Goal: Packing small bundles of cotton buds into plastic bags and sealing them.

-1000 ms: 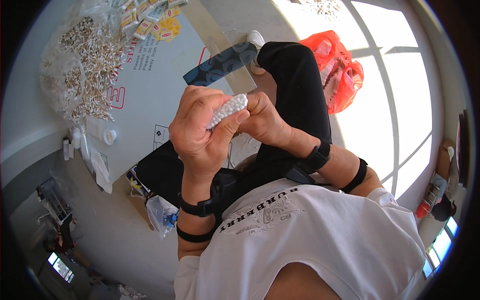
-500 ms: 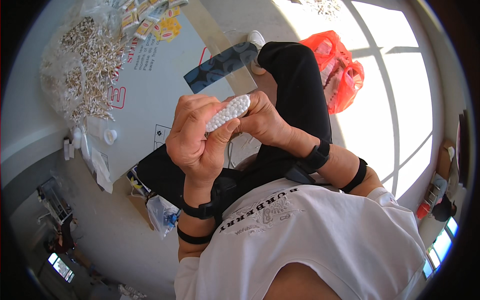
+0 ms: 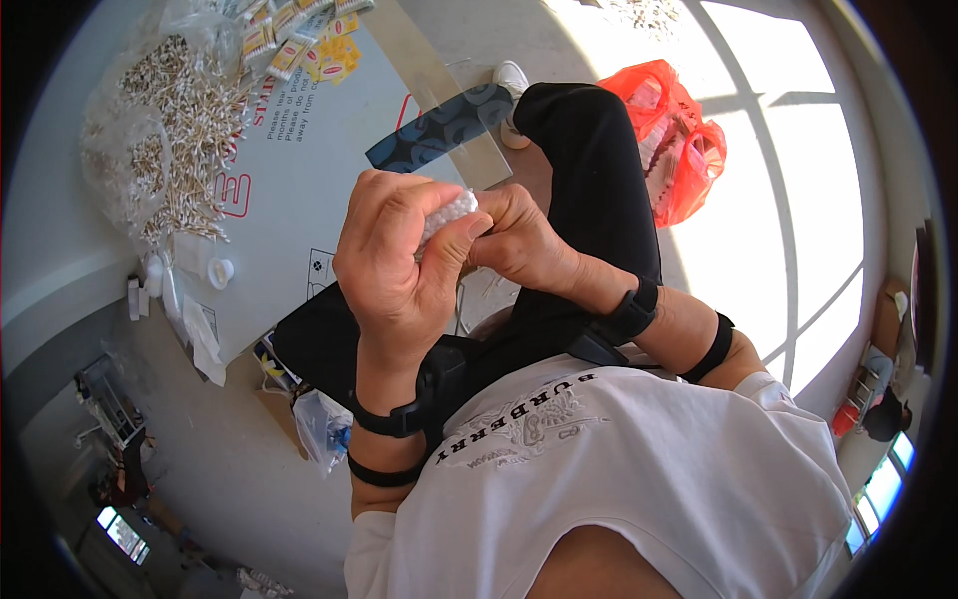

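A tight bundle of cotton swabs (image 3: 451, 212) is held up in front of me, its white round tips facing up. My left hand (image 3: 394, 255) wraps round it from the left, thumb in front and fingers behind. At the bundle's right edge my right hand (image 3: 524, 240) is closed, thumb and fingers pinching against it. The lower part of the bundle is hidden by the hands. To the left, a big heap of loose cotton swabs (image 3: 195, 130) spills from a clear plastic bag (image 3: 120, 170) on a grey printed board (image 3: 284, 190).
Small yellow and white packets (image 3: 319, 55) lie at the board's far side, with a dark blue patterned strip (image 3: 439, 130) nearer. Beyond my right leg sits a red plastic bag (image 3: 699, 170) with pink contents. White round caps (image 3: 220, 272) rest at the board's left edge.
The bundle has tilted and turned, so fewer swab tips show. My left hand has rotated more upright and covers more of it; my right hand has shifted slightly.
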`<state>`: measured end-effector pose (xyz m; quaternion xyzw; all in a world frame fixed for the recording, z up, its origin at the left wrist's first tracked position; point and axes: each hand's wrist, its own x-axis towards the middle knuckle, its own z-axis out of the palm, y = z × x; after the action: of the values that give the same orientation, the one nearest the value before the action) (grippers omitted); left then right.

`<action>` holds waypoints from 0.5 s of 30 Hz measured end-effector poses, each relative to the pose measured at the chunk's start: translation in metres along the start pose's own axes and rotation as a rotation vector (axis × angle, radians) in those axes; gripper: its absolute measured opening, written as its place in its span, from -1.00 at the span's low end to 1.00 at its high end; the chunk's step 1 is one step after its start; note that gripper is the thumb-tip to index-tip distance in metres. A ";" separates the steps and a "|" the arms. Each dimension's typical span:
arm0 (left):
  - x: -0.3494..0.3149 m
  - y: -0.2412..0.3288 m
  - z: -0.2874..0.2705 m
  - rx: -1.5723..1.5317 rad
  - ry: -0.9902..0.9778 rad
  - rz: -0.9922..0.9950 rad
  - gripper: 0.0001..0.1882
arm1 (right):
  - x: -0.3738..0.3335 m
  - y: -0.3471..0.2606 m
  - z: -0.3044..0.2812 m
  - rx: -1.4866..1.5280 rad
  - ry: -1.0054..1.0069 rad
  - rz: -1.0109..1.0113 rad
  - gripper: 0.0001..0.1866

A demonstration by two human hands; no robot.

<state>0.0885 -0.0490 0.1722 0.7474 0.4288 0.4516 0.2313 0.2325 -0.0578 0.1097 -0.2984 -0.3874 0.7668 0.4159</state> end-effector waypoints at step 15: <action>-0.004 -0.005 -0.012 -0.129 -0.020 -0.212 -0.74 | -0.001 -0.002 -0.005 0.057 0.041 0.044 -0.71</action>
<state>0.0749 -0.0501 0.1730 0.6857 0.4732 0.4440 0.3297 0.2373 -0.0564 0.1087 -0.3107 -0.3502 0.7802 0.4149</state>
